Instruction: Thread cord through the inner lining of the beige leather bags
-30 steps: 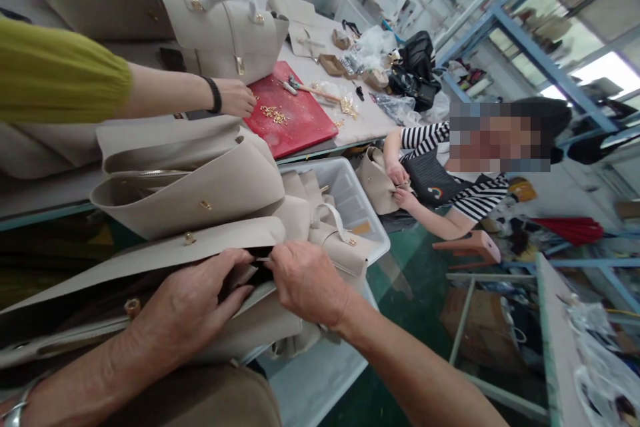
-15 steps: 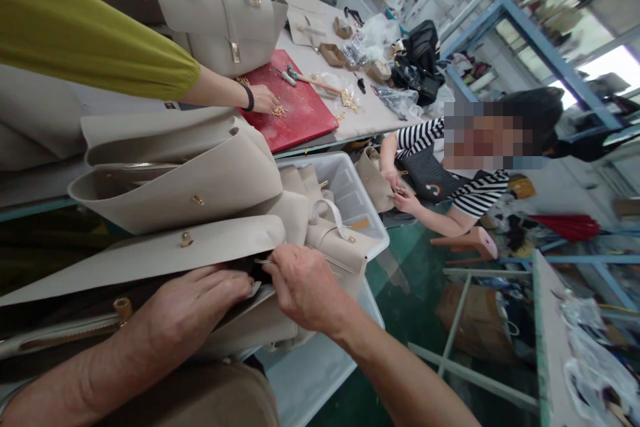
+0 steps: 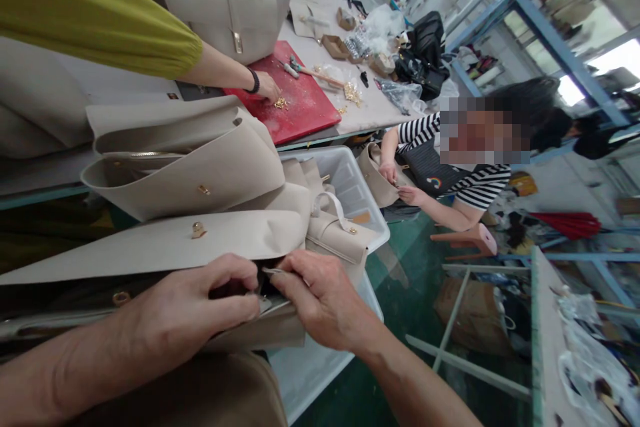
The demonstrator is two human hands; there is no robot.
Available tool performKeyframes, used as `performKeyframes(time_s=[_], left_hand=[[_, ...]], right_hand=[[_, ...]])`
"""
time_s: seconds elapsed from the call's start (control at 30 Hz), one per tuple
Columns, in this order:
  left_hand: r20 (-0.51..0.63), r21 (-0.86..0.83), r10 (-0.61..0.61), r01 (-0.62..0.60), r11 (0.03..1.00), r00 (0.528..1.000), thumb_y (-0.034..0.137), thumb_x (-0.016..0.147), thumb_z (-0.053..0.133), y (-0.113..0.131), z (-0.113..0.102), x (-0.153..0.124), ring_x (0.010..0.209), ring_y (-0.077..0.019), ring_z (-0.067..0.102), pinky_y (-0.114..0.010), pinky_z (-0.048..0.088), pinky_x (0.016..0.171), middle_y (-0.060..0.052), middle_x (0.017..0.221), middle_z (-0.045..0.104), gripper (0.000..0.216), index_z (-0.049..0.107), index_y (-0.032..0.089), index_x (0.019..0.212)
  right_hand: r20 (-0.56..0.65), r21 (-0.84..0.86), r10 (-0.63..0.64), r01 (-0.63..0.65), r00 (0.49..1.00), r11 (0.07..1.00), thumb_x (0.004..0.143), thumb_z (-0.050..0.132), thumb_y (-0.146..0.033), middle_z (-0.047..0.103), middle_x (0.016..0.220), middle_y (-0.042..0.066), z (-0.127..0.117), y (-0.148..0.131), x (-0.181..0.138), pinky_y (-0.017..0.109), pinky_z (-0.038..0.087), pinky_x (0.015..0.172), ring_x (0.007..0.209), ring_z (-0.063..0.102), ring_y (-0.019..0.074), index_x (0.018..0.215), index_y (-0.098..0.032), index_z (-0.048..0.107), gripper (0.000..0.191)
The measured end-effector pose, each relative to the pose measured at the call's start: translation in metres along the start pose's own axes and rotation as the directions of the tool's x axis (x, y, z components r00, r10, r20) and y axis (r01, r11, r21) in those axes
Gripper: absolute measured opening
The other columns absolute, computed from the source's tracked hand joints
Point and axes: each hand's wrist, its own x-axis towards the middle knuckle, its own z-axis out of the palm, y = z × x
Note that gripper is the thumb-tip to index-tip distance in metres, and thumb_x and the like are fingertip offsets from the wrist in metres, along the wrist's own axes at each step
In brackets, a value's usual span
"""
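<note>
A beige handbag (image 3: 150, 243) lies in front of me with its mouth gaping and a dark lining inside. My left hand (image 3: 200, 300) is at the mouth near the right end, thumb and curled fingers closed on the bag's edge. Beside it, my right hand (image 3: 320, 290) pinches the pale edge at the bag's corner. A small gold clasp (image 3: 199, 229) sits on the raised panel, with a scrap of brown material at it. Another gold fitting (image 3: 121, 297) shows by the zip side. The fingertips' undersides are partly hidden.
Another open beige bag (image 3: 190, 167) stands behind. White plastic crates (image 3: 363, 197) hold more bags. A co-worker's hand (image 3: 267, 87) in a green sleeve touches gold hardware on a red board (image 3: 305, 107). A second co-worker (image 3: 445, 173) handles a bag at right.
My left hand has drawn up out of the bag's mouth, and its thumb and fingers now show at the edge. My right hand has shifted slightly right, still pinching the corner.
</note>
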Motion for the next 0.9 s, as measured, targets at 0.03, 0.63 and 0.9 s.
performKeyframes(time_s=[0.03, 0.63, 0.9], left_hand=[[0.035, -0.07, -0.07, 0.073, 0.995, 0.997, 0.028, 0.09, 0.071, 0.004, 0.004, 0.003, 0.065, -0.0142, 0.072, -0.016, 0.054, 0.053, 0.007, 0.075, 0.075, 0.004, 0.074, 0.028, 0.088], [-0.048, -0.014, 0.479, -0.48, 0.877, 0.876, 0.01, 0.109, 0.047, 0.001, 0.007, 0.012, 0.1, -0.0119, 0.075, -0.015, 0.059, 0.091, -0.003, 0.116, 0.076, 0.028, 0.07, 0.024, 0.109], [-0.063, -0.083, 0.488, -0.492, 0.867, 0.871, 0.01, 0.108, 0.05, 0.004, 0.002, 0.018, 0.095, -0.0149, 0.079, -0.017, 0.063, 0.086, -0.003, 0.104, 0.08, 0.022, 0.067, 0.025, 0.106]], right_hand=[[0.003, 0.019, 0.023, -0.023, 1.0, 1.0, 0.104, 0.054, -0.025, 0.059, 0.076, -0.001, 0.002, 0.004, 0.0, 0.026, 0.038, 0.07, 0.072, 0.054, 0.0126, 0.078, -0.021, 0.053, 0.026], [0.086, 0.299, 0.213, -0.229, 0.973, 0.926, 0.093, 0.063, -0.038, 0.059, 0.07, -0.003, 0.018, 0.022, -0.001, 0.027, 0.038, 0.067, 0.068, 0.051, 0.0124, 0.079, -0.02, 0.066, 0.023], [0.113, 0.33, 0.229, -0.254, 0.967, 0.909, 0.092, 0.064, -0.037, 0.055, 0.066, -0.005, 0.019, 0.026, 0.001, 0.026, 0.034, 0.06, 0.062, 0.045, 0.0108, 0.077, -0.019, 0.064, 0.023]])
